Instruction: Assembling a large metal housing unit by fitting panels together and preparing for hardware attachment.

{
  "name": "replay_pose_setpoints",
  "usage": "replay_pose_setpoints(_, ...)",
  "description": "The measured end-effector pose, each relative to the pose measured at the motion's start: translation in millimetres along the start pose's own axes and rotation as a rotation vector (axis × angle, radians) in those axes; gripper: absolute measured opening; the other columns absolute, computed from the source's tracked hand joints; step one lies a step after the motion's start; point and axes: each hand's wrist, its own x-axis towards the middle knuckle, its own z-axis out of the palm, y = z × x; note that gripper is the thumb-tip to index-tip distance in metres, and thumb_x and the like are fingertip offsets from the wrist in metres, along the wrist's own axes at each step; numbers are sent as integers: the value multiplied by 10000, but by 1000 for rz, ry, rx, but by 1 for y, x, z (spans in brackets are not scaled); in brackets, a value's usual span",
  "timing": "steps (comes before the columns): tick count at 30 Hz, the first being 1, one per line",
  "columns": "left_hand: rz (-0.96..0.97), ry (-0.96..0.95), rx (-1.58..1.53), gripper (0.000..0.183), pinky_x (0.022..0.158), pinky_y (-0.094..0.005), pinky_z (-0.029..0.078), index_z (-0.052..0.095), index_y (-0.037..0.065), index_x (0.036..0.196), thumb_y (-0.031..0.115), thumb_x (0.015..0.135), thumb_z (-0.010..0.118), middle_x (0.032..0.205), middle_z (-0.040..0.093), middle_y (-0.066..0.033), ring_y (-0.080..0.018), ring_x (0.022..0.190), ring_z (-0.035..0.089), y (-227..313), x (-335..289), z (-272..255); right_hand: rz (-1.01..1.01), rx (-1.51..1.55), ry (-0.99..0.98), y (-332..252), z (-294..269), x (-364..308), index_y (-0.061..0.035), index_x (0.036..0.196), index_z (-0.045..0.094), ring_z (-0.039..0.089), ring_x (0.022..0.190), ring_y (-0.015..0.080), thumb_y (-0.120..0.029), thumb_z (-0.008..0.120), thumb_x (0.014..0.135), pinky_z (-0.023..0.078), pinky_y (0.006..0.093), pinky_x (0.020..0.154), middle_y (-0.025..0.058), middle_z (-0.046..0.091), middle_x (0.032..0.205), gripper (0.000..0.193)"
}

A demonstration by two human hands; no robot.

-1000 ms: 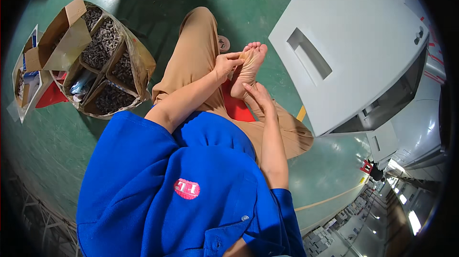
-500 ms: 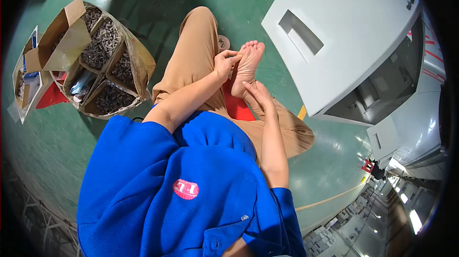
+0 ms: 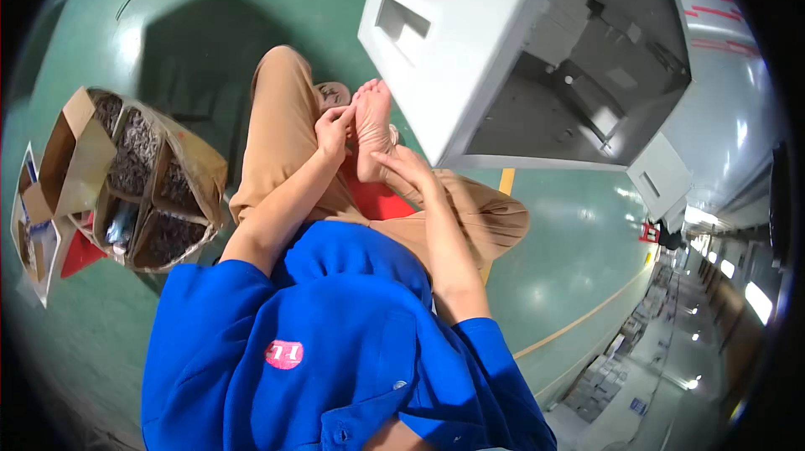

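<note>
My bare foot [image 3: 375, 126] is raised in front of me, sole facing up and toes pointing away. My left hand [image 3: 333, 132] is closed against the foot's left edge just below the toes, thumb and fingers pinched together. My right hand [image 3: 406, 168] grips the heel and ankle from the right, with its thumb lying on the heel; some of its fingers are hidden. Tan trousers [image 3: 281, 124] cover both bent legs. A pale shoe [image 3: 333, 95] shows beyond my left hand. Under the legs lies a red surface [image 3: 379, 201].
On the left stands a round divided container [image 3: 216, 225] filled with small grey pieces, with an open cardboard box [image 3: 86, 174] against it. A large white cabinet [image 3: 457, 49] with a recessed handle and open dark interior rises close on the right. Green floor [image 3: 570, 250] carries a yellow line.
The whole view has shifted, so the foot and hands appear farther left and more of the cabinet's interior shows. My left fingers have slid from the sole toward its left edge.
</note>
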Motion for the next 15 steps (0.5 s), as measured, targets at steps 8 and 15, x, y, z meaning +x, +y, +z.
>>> replay_pose_setpoints(8,60,-90,-189,109,461,-217,388,548,65,786,159,801,600,650,554,-7,-97,539,504,-15,16,-12,-95,73,119,-10,0,-10,-98,1221,453,361,1211,275,-489,611,717,315,376,972,135,432,1268,657)
replay_pose_setpoints(15,-16,-92,-22,112,489,-267,431,540,81,844,188,834,506,757,571,-28,-124,633,538,-18,20,-12,12,-15,94,21,13,9,-125,1291,362,301,1241,316,-634,559,664,284,392,1000,153,339,1335,832)
